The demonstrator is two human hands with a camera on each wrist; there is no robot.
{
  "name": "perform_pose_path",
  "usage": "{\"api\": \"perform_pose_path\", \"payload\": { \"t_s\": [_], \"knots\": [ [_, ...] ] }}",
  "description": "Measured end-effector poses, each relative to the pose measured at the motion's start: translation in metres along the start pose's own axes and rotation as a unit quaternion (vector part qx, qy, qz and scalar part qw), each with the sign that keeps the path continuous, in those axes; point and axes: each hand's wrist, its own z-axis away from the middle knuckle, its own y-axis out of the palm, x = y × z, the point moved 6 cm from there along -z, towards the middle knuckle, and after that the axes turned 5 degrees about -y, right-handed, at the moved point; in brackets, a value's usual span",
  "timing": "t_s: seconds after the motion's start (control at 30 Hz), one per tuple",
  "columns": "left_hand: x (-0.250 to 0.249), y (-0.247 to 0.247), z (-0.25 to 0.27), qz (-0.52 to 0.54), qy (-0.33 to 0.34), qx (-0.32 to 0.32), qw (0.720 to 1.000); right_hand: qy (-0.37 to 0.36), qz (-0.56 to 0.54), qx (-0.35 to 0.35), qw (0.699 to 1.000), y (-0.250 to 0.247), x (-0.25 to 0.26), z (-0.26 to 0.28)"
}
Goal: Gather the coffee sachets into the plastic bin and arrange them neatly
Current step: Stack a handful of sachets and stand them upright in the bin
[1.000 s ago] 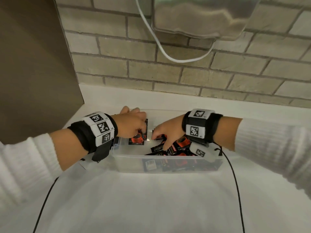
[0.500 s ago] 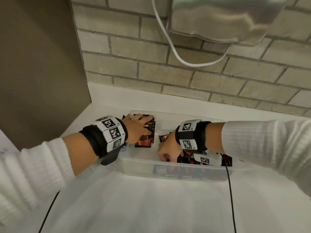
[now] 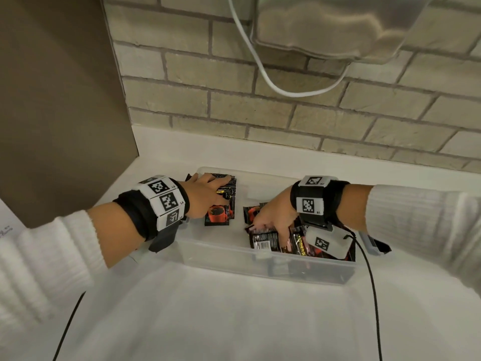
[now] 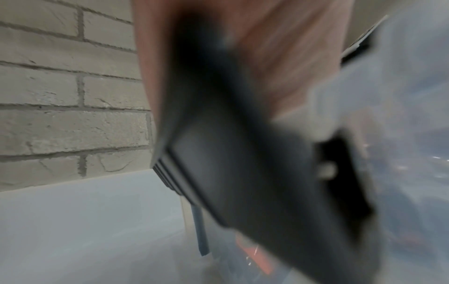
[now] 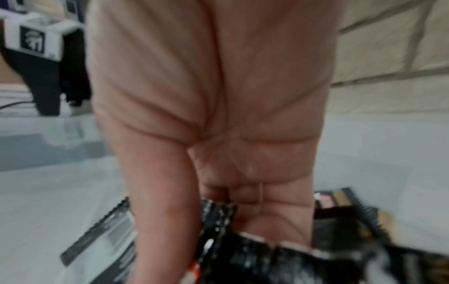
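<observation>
A clear plastic bin stands on the white counter. At its left end lies a neat stack of black-and-orange coffee sachets. My left hand rests on top of that stack with its fingers stretched toward the far rim. Loose sachets lie in a heap at the bin's right end. My right hand reaches down into the heap. In the right wrist view its thumb and fingers pinch a black sachet. The left wrist view is blurred, and a black strap hides the fingers there.
A brick wall runs close behind the bin. A steel dispenser with a looping white cable hangs above it. A brown panel closes the left side. Black wrist cables trail over the counter in front.
My right hand left the stack beside my left hand and went down into the loose heap on the right. My left hand flattened over the stack.
</observation>
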Motion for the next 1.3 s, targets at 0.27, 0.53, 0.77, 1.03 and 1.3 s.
{"api": "perform_pose_path", "payload": {
  "t_s": [0.27,0.53,0.77,1.03,1.3],
  "knots": [
    [0.003,-0.006,0.006,0.017,0.028,-0.009,0.999,0.051,-0.221,-0.292,0.929,-0.026,-0.065,0.082],
    [-0.005,-0.023,0.029,0.057,0.040,-0.068,0.995,0.010,-0.338,-0.408,0.848,-0.023,-0.062,0.101],
    [-0.016,-0.052,0.065,0.582,0.049,-0.140,0.800,-0.190,-0.562,-0.484,0.643,-0.041,-0.024,0.108],
    [-0.031,-0.046,0.085,0.796,0.106,-0.075,0.592,-0.228,-0.656,-0.508,0.509,-0.032,0.013,0.074],
    [-0.013,-0.029,0.078,0.808,0.005,-0.195,0.556,-0.152,-0.611,-0.687,0.364,-0.008,-0.009,0.086]
  ]
}}
